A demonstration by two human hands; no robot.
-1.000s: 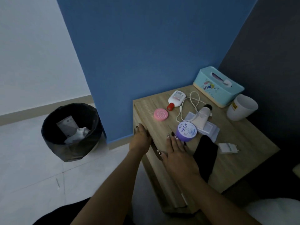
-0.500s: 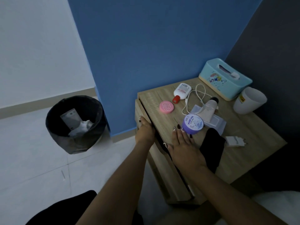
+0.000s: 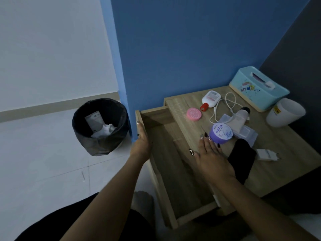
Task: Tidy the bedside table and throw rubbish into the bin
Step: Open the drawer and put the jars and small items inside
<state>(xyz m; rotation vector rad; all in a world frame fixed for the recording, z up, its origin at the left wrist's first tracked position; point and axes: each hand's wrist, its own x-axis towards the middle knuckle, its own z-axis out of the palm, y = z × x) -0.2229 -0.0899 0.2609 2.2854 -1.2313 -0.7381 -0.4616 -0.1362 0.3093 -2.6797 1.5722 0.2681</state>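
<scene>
Jutting from the bedside table (image 3: 286, 171) toward eight o'clock, likely to take clutter, the drawer (image 3: 173, 164) was gripped at its front by the left hand (image 3: 141, 141). The right hand (image 3: 212, 160) lay flat on top, fingertips touching the purple jar (image 3: 221, 132).

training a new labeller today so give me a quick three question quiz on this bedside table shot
1. True or false: the drawer is shut.
2. Which hand holds the drawer's front edge? A) left B) right C) neither
3. Fill in: the right hand lies flat on the table, fingertips beside the purple ____.
Key: 1 false, it is pulled open. 2 A, the left hand. 3 jar.
</scene>
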